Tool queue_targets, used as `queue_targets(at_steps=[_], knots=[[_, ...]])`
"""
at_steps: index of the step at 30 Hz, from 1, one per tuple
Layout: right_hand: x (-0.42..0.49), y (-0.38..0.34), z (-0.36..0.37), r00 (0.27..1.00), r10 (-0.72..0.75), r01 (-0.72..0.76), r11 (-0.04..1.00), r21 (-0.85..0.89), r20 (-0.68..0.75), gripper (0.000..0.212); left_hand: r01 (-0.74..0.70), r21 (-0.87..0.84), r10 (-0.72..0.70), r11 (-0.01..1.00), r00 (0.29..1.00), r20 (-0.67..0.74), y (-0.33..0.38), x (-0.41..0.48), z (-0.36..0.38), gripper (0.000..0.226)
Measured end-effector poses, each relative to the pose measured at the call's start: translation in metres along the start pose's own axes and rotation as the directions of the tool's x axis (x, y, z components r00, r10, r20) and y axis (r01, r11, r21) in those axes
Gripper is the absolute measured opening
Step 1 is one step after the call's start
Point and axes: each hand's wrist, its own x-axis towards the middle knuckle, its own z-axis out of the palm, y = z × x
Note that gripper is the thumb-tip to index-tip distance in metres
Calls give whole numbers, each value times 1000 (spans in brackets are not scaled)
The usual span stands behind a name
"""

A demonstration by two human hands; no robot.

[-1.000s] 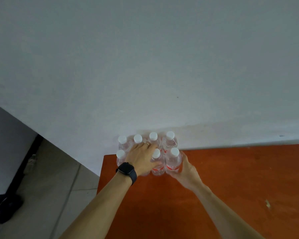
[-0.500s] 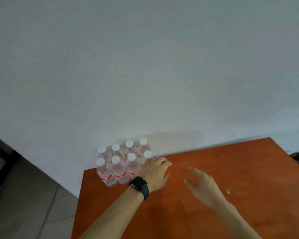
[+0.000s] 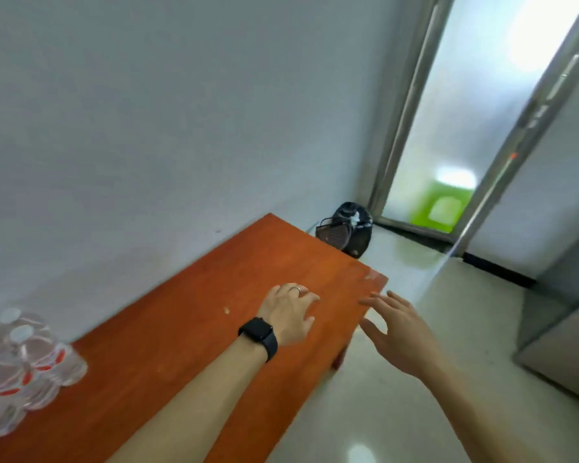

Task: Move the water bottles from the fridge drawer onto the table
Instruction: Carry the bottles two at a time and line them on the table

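Note:
Several clear water bottles with white caps and red labels stand bunched together at the far left of the orange-brown table, blurred by motion. My left hand, with a black watch and a ring, hovers over the right part of the table, fingers apart and holding nothing. Past the table's right edge, my right hand is over the floor, spread and empty. Both hands are far from the bottles.
A white wall runs behind the table. A black wire bin with a dark bag stands on the floor by the table's far corner. A frosted glass door fills the upper right. A grey appliance stands at the right edge.
Both hands have left the bottles and swung right. The view has turned right, so the bottles now sit at the left edge and the door and floor have come in.

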Motion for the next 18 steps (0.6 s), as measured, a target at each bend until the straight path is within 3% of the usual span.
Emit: queue_targets(at_steps=[7, 18], knots=[[-125, 164, -115, 935, 308, -315, 949, -13, -178, 44, -332, 27, 333, 943, 943, -26, 217, 85, -11, 48], [-229, 351, -214, 713, 558, -570, 814, 112, -425, 47, -606, 37, 606, 795, 788, -109, 472, 190, -10, 49]])
